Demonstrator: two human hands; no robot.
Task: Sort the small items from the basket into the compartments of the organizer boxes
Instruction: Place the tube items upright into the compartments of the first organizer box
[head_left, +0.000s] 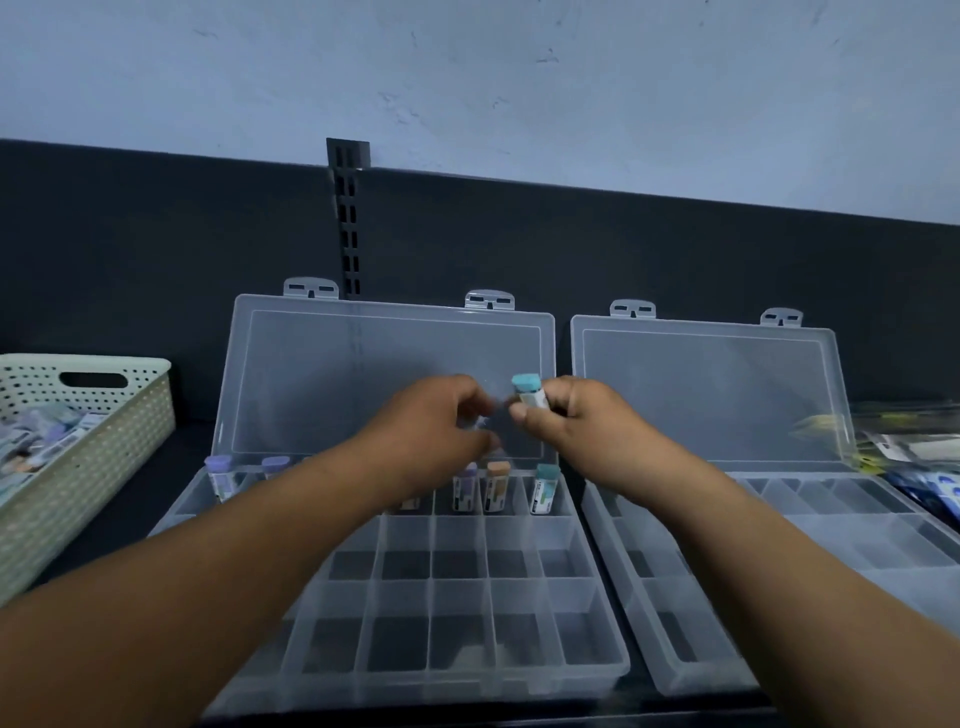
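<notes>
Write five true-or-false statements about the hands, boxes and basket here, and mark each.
1. The right hand pinches a teal-capped item. True.
2. Both boxes are closed. False: the left organizer box and right organizer box stand open.
3. The basket sits left of both boxes. True.
4. The right organizer box holds standing items. False: capped items stand in the left organizer box's back row.
5. The basket holds nothing. False: small items lie in it.
</notes>
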